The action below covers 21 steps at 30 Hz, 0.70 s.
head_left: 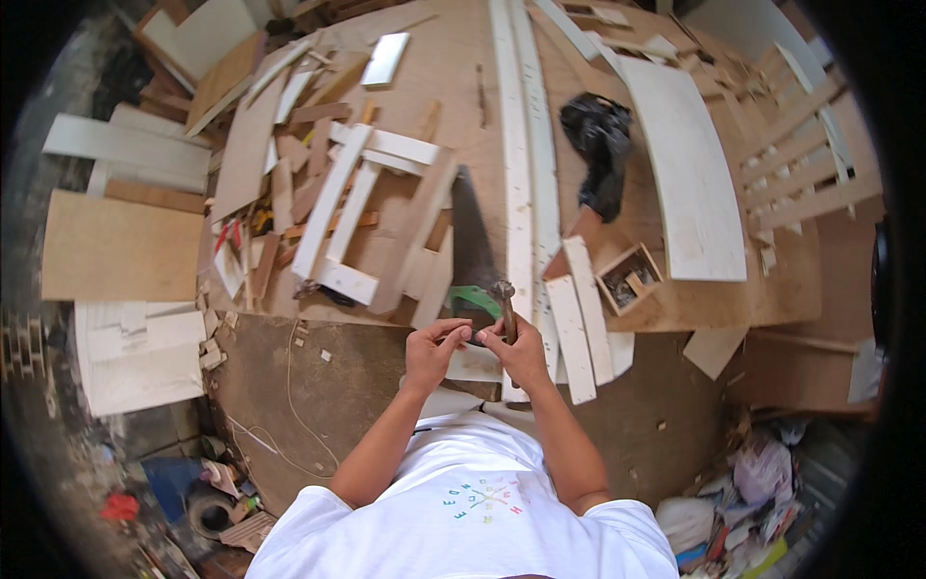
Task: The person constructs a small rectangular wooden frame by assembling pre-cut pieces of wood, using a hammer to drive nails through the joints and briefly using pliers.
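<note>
The hammer (509, 314) is just below the middle of the frame, head uppermost, its handle running down into the right hand. Across the upper half spreads a large brown worktable (444, 58). Long white boards (514, 125) run down its middle; a wide white panel (687, 164) lies at upper right, and a white wooden frame (333, 207) sits left of centre among offcuts. Between that frame and the boards is a handsaw (473, 227) with a green handle. A black plastic bag (600, 145) lies right of the boards, above a small wooden box (629, 280). The right hand (518, 352) grips the hammer; the left hand (434, 349) is closed, thumb and fingers drawn together near the right fingertips. Anything pinched there is too small to tell.
</note>
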Each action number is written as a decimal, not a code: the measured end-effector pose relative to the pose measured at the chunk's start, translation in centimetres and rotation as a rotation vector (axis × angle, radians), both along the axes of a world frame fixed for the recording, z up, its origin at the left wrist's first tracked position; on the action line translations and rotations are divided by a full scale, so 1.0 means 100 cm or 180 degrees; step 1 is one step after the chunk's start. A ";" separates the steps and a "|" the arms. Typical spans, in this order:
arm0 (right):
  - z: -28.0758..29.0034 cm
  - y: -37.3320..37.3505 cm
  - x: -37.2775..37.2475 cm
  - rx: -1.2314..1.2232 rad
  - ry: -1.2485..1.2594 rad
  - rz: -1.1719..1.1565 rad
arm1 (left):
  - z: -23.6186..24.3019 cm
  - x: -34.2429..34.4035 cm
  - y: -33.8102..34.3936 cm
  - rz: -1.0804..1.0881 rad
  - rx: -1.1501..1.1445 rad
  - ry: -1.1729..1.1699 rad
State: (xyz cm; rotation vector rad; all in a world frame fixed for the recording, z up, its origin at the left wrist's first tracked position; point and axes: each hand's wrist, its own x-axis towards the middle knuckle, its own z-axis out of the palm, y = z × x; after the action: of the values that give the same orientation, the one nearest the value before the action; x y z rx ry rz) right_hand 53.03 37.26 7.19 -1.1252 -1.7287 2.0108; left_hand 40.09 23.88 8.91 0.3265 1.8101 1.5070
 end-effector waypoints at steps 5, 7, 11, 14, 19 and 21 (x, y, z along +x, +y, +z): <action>0.017 -0.054 -0.076 0.0140 -0.0074 0.0315 | 0.010 -0.076 -0.059 0.0687 0.0301 0.0336; 0.038 -0.077 -0.107 0.0170 -0.0107 0.0270 | 0.010 -0.114 -0.084 0.0719 0.0383 0.0630; 0.022 -0.132 -0.169 0.0426 -0.0192 -0.0140 | -0.012 -0.197 -0.142 0.0518 0.0512 0.1259; 0.018 -0.174 -0.203 0.0177 -0.0201 -0.0504 | -0.021 -0.245 -0.165 0.0559 0.0765 0.1535; 0.020 -0.213 -0.240 0.0412 -0.0312 -0.0714 | -0.034 -0.299 -0.183 0.0304 0.0680 0.1741; 0.024 -0.223 -0.249 0.0509 -0.0413 -0.0842 | -0.033 -0.310 -0.179 -0.0010 0.0571 0.2321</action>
State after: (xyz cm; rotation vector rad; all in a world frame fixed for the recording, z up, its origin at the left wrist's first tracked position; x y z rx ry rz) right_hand 28.13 14.91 9.57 -1.3737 -1.6644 1.6470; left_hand 9.06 5.94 5.63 1.0787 2.2016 1.6793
